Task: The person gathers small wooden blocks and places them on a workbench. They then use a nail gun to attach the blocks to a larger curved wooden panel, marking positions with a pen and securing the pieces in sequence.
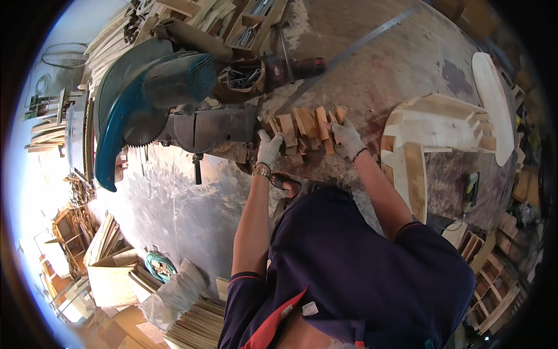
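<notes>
A rough row of short wooden blocks (308, 129) lies on the workbench in front of me, some leaning and some flat. At its left end is my left hand (269, 150), in a whitish work glove, fingers curled against the end blocks. My right hand (349, 138), gloved the same way, closes around blocks at the right end. The row sits between both hands, and the fingertips are partly hidden by the wood.
To the left stands a miter saw (168, 81) with a teal handle and toothed blade. Behind it are an open container of small metal tools (241, 78) and a hammer (283, 46). On the right rests a curved pale wooden frame (407, 151) beside a long rounded board (494, 107).
</notes>
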{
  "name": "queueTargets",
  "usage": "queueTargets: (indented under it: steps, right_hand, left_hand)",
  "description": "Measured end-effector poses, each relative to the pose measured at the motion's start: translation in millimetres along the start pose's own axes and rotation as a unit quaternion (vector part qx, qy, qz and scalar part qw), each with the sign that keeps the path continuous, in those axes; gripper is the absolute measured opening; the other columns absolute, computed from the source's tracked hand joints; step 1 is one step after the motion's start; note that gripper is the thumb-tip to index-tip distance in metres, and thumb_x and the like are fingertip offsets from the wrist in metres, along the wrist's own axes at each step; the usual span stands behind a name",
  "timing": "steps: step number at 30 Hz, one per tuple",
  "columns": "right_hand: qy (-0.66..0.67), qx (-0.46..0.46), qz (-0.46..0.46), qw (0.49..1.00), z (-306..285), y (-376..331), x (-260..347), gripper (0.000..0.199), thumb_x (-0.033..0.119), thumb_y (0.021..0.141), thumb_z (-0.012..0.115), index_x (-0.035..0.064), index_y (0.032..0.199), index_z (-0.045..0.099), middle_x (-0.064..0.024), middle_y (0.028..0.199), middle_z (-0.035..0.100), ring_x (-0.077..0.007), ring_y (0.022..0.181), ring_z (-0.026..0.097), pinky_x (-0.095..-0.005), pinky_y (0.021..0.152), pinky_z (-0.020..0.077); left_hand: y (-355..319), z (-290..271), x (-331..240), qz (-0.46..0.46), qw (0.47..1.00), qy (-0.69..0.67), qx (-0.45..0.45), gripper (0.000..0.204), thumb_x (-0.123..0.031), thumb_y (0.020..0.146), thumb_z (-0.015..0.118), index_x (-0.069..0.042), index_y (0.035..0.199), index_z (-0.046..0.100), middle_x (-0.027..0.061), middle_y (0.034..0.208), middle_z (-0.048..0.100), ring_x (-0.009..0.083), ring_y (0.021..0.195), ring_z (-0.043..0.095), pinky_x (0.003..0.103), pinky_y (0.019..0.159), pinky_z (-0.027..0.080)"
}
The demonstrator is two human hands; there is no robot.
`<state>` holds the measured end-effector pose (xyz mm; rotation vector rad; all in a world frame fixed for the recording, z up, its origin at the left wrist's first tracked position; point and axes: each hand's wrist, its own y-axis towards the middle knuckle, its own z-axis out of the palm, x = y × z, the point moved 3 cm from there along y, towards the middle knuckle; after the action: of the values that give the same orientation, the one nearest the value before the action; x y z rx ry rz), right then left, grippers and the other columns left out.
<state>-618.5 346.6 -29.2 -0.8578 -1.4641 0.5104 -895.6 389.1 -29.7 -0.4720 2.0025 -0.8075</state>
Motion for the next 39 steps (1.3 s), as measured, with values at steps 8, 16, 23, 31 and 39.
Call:
queueTargets:
  steps: [8,16,23,31,39]
  right_hand:
    - [0.206,0.181,-0.017,0.961,16.2,3.4,-9.9,0.061,0.026,0.084,0.085,0.0033,0.134,0.059,-0.0064,0.116,0.067,-0.0217,0.107,0.066,-0.0372,0.092,0.0554]
    - [0.205,0.231,0.023,0.951,27.7,-1.0,0.7,0.055,0.016,0.085,0.083,0.0061,0.133,0.058,-0.0063,0.118,0.068,-0.0201,0.106,0.069,-0.0362,0.089,0.0580]
    - [0.182,0.237,-0.047,0.953,37.2,0.1,-1.6,0.047,0.020,0.089,0.083,0.0053,0.129,0.062,-0.0049,0.117,0.071,-0.0189,0.103,0.071,-0.0345,0.085,0.0602]
    - [0.163,0.253,0.015,0.953,24.7,-4.3,-12.7,0.045,0.033,0.096,0.078,0.0065,0.129,0.063,-0.0041,0.113,0.072,-0.0171,0.099,0.072,-0.0327,0.083,0.0614]
    - [0.210,0.296,0.035,0.931,13.5,-4.3,-44.3,0.057,0.033,0.094,0.078,0.0051,0.138,0.057,-0.0092,0.120,0.071,-0.0212,0.104,0.073,-0.0379,0.089,0.0632]
  left_hand:
    - [-21.8,23.4,-7.9,0.003,0.996,-0.085,0.002,0.123,-0.065,0.086,0.073,0.004,0.163,0.007,0.0269,0.141,0.059,0.0359,0.126,0.062,0.045,0.100,0.051]
    - [-21.7,13.9,-25.2,-0.028,0.991,-0.132,0.026,0.109,-0.054,0.094,0.068,0.006,0.162,0.008,0.0273,0.150,0.048,0.0329,0.132,0.057,0.040,0.103,0.050]
    - [-16.9,10.4,-8.5,0.014,0.989,-0.124,0.077,0.099,-0.042,0.099,0.066,0.005,0.162,0.006,0.0216,0.147,0.052,0.0280,0.130,0.057,0.041,0.100,0.053]
    - [-36.9,31.1,0.0,0.008,0.962,-0.253,0.102,0.082,-0.028,0.102,0.061,0.002,0.161,0.014,0.0210,0.140,0.058,0.0251,0.124,0.061,0.041,0.100,0.053]
    - [-42.0,43.6,18.4,0.028,0.948,-0.282,0.142,0.091,-0.031,0.108,0.055,-0.006,0.166,-0.010,0.0110,0.158,0.051,0.0269,0.147,0.044,0.041,0.115,0.044]
